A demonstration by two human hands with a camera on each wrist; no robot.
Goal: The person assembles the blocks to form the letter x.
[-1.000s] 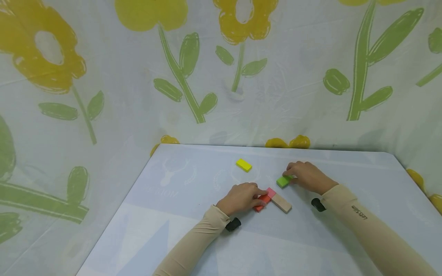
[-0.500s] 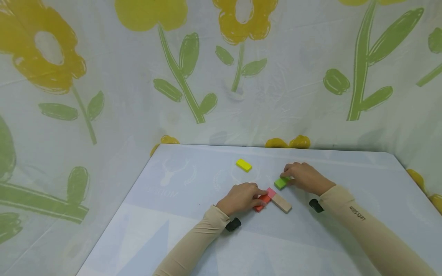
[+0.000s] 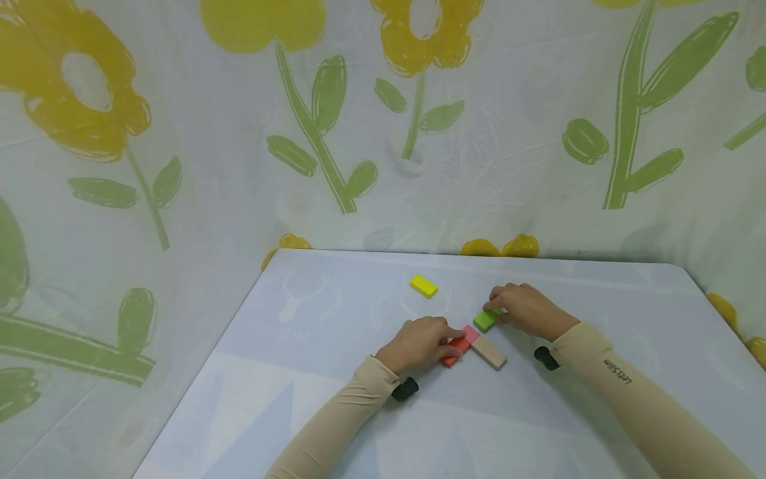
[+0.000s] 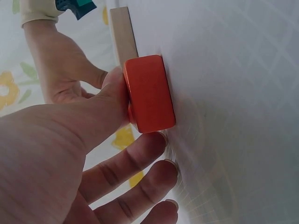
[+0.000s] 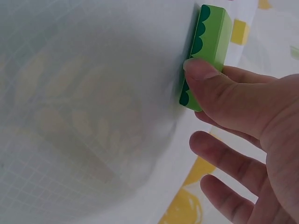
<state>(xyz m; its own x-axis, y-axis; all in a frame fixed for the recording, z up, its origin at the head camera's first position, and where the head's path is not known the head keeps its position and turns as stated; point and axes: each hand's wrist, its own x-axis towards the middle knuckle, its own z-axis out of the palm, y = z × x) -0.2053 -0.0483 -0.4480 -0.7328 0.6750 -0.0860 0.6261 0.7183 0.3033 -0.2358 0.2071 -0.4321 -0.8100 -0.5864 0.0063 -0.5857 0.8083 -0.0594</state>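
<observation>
My left hand (image 3: 419, 342) holds a red block (image 4: 152, 93) flat on the table, thumb along its near side and index finger reaching to its far end. Against that end sits a small pink block (image 3: 471, 334), which the index fingertip appears to touch. A plain wooden block (image 3: 489, 354) slants away from the pink one, toward the lower right. My right hand (image 3: 529, 311) pinches a green block (image 5: 212, 42) with dark green scallops on one side, thumb in front and fingers behind. The green block lies just beyond the pink one; whether they touch, I cannot tell.
A yellow block (image 3: 423, 286) lies alone farther back on the pale table (image 3: 335, 426). The table's far edge meets a hanging cloth (image 3: 503, 146) printed with yellow flowers and green leaves.
My right hand has slid the green block left and slightly nearer, toward the pink block. The left hand and the blocks beside it have stayed in place.
</observation>
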